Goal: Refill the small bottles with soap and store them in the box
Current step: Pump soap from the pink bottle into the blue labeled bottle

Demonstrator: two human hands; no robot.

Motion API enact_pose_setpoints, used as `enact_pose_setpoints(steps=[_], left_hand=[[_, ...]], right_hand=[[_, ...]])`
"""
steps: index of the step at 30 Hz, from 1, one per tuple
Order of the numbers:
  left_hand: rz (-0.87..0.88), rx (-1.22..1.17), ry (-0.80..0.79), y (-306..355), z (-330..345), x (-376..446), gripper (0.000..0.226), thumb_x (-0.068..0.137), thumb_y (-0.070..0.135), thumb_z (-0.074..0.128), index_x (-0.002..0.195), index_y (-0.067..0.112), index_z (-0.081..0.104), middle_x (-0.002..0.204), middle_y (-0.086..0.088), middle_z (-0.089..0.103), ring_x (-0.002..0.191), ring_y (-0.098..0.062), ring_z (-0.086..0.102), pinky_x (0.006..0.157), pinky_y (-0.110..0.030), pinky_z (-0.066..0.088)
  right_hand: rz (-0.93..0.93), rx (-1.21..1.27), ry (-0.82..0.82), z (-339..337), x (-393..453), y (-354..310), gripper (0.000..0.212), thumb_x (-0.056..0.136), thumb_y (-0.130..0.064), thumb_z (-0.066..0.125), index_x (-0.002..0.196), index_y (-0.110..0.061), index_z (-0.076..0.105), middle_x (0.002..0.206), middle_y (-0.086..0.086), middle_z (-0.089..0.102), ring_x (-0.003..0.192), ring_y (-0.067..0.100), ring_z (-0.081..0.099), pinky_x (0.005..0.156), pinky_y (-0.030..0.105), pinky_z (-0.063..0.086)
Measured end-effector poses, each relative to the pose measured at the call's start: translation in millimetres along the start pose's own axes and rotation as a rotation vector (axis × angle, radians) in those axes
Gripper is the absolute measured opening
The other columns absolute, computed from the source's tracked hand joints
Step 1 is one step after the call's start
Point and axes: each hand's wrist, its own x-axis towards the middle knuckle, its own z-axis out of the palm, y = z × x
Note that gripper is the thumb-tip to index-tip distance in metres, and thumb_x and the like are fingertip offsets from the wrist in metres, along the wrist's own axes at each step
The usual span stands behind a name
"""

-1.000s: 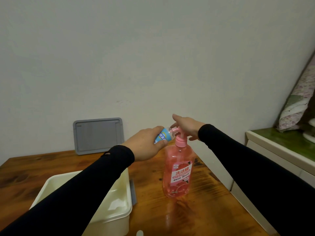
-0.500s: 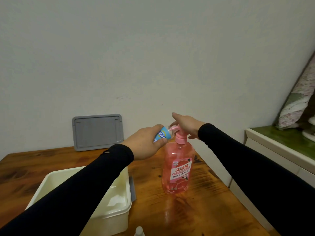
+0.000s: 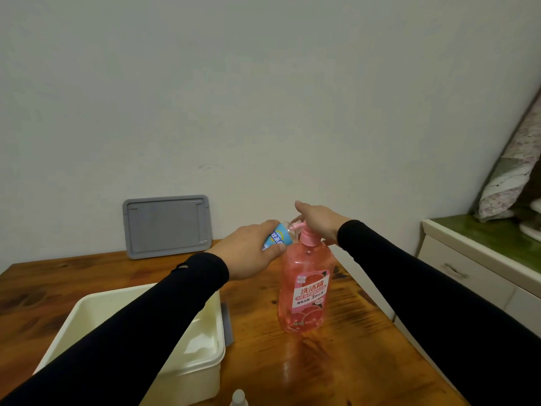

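Head view: the left hand point(image 3: 248, 253) grips a small bottle point(image 3: 276, 237) with a blue label, fingers and thumb curled round its body. The bottle is tilted, and its open neck meets the spout of the pink pump on the soap bottle point(image 3: 306, 291). The right hand point(image 3: 317, 219) rests on top of the pump head with fingers extended and close together; it presses rather than grips.

The soap bottle stands upright on the wooden table point(image 3: 336, 361), right of centre. The cream box point(image 3: 205, 356) sits at near left, partly hidden by the left sleeve. Its visible interior shows no bottles; the hidden part cannot be judged. A grey lid point(image 3: 167, 227) leans against the far wall. The top of a second small bottle point(image 3: 238, 398) shows at the near edge, just right of the box.

Progress, as a judgement: the task is at an early stage. One small bottle is being filled; its fill level cannot be read. Remaining steps appear to be: finish filling, cap this bottle, treat the second one, and place both in the box.
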Motion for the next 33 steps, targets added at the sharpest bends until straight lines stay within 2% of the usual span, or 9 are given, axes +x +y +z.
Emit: enact_pose_setpoints(steps=[3, 7, 10, 13, 20, 24, 28, 30, 33], left_hand=[[0.009, -0.019, 0.013, 3, -8, 1, 0.041, 0.097, 0.045, 0.044, 0.133, 0.025, 0.042, 0.114, 0.001, 0.061, 0.096, -0.016, 0.058, 0.083, -0.031, 0.050], [0.022, -0.010, 0.029, 7, -14, 3, 0.041, 0.097, 0.043, 0.045, 0.133, 0.024, 0.042, 0.113, -0.001, 0.061, 0.094, -0.017, 0.057, 0.076, -0.026, 0.044], [0.019, -0.018, 0.024, 5, -9, 2, 0.040, 0.097, 0.044, 0.044, 0.132, 0.025, 0.042, 0.113, 0.000, 0.061, 0.094, -0.016, 0.057, 0.078, -0.028, 0.047], [0.000, -0.024, 0.012, 0, -1, 0, 0.043, 0.097, 0.046, 0.044, 0.134, 0.026, 0.041, 0.115, 0.001, 0.061, 0.095, -0.015, 0.057, 0.079, -0.028, 0.049], [-0.008, -0.032, 0.004, 2, -2, -1, 0.044, 0.097, 0.047, 0.044, 0.136, 0.026, 0.040, 0.116, 0.001, 0.061, 0.095, -0.014, 0.058, 0.079, -0.027, 0.049], [0.013, -0.016, 0.020, 8, -13, 0, 0.041, 0.097, 0.044, 0.044, 0.132, 0.024, 0.043, 0.111, 0.000, 0.060, 0.092, -0.017, 0.057, 0.077, -0.027, 0.047], [0.018, -0.026, 0.021, 7, -11, 0, 0.039, 0.097, 0.045, 0.044, 0.130, 0.024, 0.044, 0.108, 0.002, 0.062, 0.092, -0.016, 0.058, 0.079, -0.030, 0.049], [0.012, -0.028, 0.012, 4, -6, 0, 0.041, 0.096, 0.046, 0.044, 0.132, 0.025, 0.043, 0.112, 0.001, 0.063, 0.095, -0.016, 0.059, 0.084, -0.035, 0.051], [-0.008, -0.014, -0.004, 1, 0, -1, 0.045, 0.097, 0.046, 0.044, 0.137, 0.026, 0.040, 0.118, 0.001, 0.060, 0.098, -0.015, 0.058, 0.084, -0.031, 0.051]], right_hand=[[-0.005, 0.024, -0.010, -8, -2, -7, 0.059, 0.101, -0.047, 0.023, 0.133, -0.006, 0.051, 0.123, 0.009, 0.059, 0.103, 0.023, 0.050, 0.085, 0.031, 0.034], [0.012, 0.004, -0.026, -15, -3, -13, 0.062, 0.099, -0.052, 0.021, 0.133, -0.010, 0.052, 0.074, -0.002, 0.048, 0.099, 0.024, 0.048, 0.084, 0.032, 0.035], [-0.001, 0.019, -0.007, -10, 0, -8, 0.060, 0.101, -0.047, 0.022, 0.132, -0.005, 0.052, 0.094, 0.002, 0.060, 0.097, 0.021, 0.050, 0.074, 0.026, 0.038], [0.003, 0.002, 0.011, -3, 1, -1, 0.057, 0.102, -0.043, 0.025, 0.133, -0.003, 0.050, 0.128, 0.012, 0.056, 0.099, 0.021, 0.051, 0.081, 0.028, 0.034], [0.007, -0.024, -0.011, -4, -3, -4, 0.059, 0.101, -0.045, 0.023, 0.134, -0.005, 0.049, 0.129, 0.011, 0.056, 0.101, 0.020, 0.050, 0.084, 0.030, 0.033], [0.029, -0.047, -0.056, -16, -6, -14, 0.063, 0.099, -0.054, 0.020, 0.137, -0.013, 0.048, 0.087, 0.003, 0.054, 0.117, 0.029, 0.048, 0.099, 0.041, 0.033], [0.032, -0.047, -0.034, -12, -3, -11, 0.061, 0.099, -0.053, 0.021, 0.135, -0.012, 0.050, 0.103, 0.007, 0.059, 0.115, 0.028, 0.049, 0.101, 0.043, 0.033], [0.024, -0.025, -0.004, -7, -1, -6, 0.058, 0.100, -0.048, 0.023, 0.132, -0.009, 0.052, 0.124, 0.010, 0.059, 0.109, 0.025, 0.051, 0.092, 0.036, 0.039], [0.019, -0.019, 0.000, -1, -1, -1, 0.055, 0.102, -0.042, 0.025, 0.131, -0.004, 0.051, 0.129, 0.013, 0.057, 0.098, 0.022, 0.053, 0.069, 0.025, 0.038]])
